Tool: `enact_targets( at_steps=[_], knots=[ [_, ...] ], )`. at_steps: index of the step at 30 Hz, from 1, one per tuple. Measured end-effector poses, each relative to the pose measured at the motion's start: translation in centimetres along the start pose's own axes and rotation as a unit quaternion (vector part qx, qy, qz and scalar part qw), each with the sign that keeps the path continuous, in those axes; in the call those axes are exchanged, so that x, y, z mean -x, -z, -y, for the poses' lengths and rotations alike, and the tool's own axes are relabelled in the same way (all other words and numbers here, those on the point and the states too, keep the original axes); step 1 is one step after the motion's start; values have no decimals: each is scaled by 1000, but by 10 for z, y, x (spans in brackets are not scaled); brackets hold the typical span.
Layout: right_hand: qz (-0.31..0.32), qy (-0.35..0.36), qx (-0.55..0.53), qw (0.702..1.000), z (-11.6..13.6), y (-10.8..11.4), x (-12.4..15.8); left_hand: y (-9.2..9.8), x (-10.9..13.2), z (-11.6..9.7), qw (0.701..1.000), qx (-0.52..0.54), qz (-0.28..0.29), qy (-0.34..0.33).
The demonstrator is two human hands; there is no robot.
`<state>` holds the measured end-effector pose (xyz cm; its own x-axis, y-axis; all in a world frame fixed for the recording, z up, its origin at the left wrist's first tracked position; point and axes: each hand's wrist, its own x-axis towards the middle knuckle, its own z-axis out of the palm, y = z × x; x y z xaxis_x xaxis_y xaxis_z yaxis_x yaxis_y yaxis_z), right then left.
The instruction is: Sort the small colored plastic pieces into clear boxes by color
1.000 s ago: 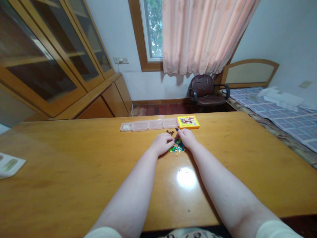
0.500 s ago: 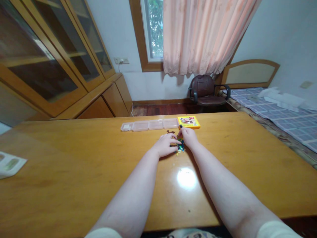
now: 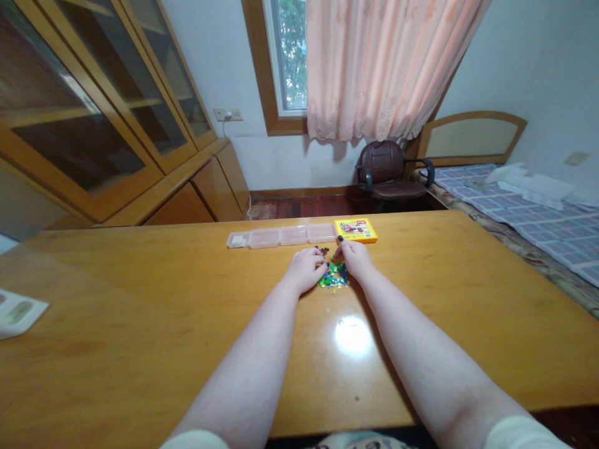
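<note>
A loose pile of tiny green, blue and yellow pieces (image 3: 334,276), like small building bricks, lies on the table between my hands. Just behind it is a small heap of brown pieces (image 3: 322,251). My left hand (image 3: 305,269) rests at the pile's left edge, fingers curled in and thumb close to them; anything between them is too small to make out. On the other side, my right hand (image 3: 357,259) is closed, its fingertips bent together above the pile's back right edge. What it holds, if anything, is hidden.
Behind the hands stands a yellow printed box (image 3: 356,230), beside a row of clear plastic compartments (image 3: 281,236). A white object (image 3: 21,313) lies at the wooden table's (image 3: 140,324) left edge. Beyond are a chair (image 3: 388,171), a bed and a glass-fronted cabinet.
My left hand has drawn back to the left off the pile and its fingers have curled in, leaving more coloured pieces showing. My right hand has stayed nearly in place.
</note>
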<state>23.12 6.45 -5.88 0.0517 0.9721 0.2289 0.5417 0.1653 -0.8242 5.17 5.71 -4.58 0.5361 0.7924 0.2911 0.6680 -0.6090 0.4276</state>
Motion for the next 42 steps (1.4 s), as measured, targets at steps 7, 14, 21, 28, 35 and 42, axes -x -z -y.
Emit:
enact_targets(
  at_steps=[7,14,21,28,35,42],
  knots=[
    [13,12,1,1000,5,1,1,4,0,-1,999,41,4,-6],
    [17,11,-17,1000,2,-1,1,1,-1,0,999,20,22,18],
    [22,14,-3,1000,3,0,1,4,1,-3,999,44,23,-17],
    [19,10,-8,1000,3,1,1,1,0,-2,1000,27,15,6],
    [16,11,-6,1000,5,1,2,1,0,-2,999,33,7,16],
    [17,17,-4,1000,7,1,2,3,1,-4,998,48,30,-21]
  ],
)
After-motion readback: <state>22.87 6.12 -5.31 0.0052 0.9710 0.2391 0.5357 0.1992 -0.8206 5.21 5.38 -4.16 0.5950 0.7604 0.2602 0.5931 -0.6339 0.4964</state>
